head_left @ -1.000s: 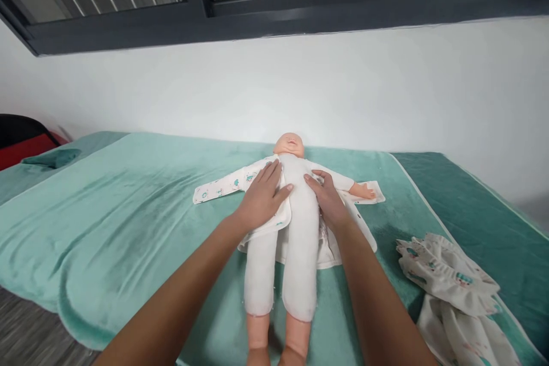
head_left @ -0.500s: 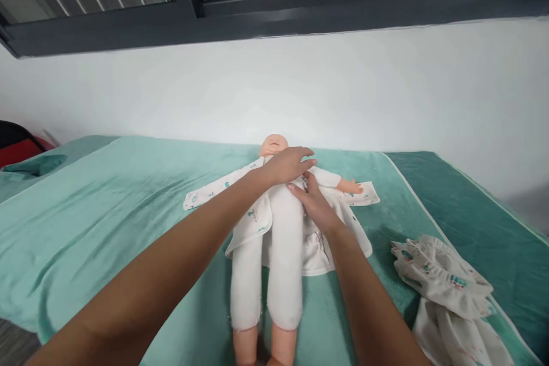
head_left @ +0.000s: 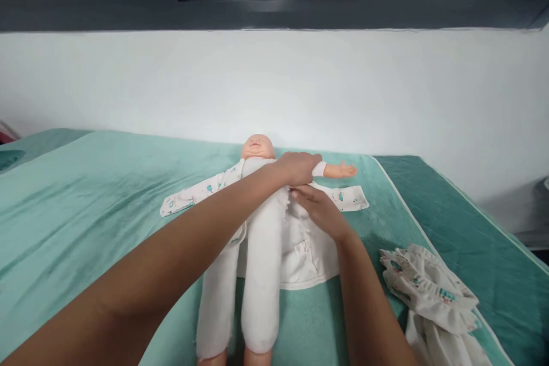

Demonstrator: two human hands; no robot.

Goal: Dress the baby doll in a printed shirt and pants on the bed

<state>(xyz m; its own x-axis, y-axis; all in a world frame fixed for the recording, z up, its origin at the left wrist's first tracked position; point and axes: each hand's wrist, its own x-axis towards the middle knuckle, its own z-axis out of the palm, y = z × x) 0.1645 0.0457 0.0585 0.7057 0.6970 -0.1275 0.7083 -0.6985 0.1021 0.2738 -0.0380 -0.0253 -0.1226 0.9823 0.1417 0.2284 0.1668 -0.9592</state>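
A baby doll (head_left: 263, 263) with a white cloth body lies on its back, its head by the wall. One doll arm, at picture left, is inside a sleeve of a white printed baby shirt (head_left: 306, 251); the rest of the shirt lies spread beneath and beside the doll. My left hand (head_left: 300, 167) reaches across the chest and is closed around the doll's other arm (head_left: 339, 170), which is outside its sleeve. Just below, my right hand (head_left: 316, 206) rests by the doll's side at the shirt, fingers extended and partly hidden under the left hand. The empty sleeve (head_left: 349, 198) lies flat beyond it.
A green sheet (head_left: 107, 194) covers the bed, with a darker green strip (head_left: 446, 206) at the right. Crumpled white printed baby clothes (head_left: 433, 291) lie at the lower right. A white wall (head_left: 274, 86) and a dark window frame (head_left: 274, 6) stand behind.
My left hand has closed around the doll's arm, which is now raised a little off the sleeve. My right hand has shifted slightly lower. The view has turned a bit right.
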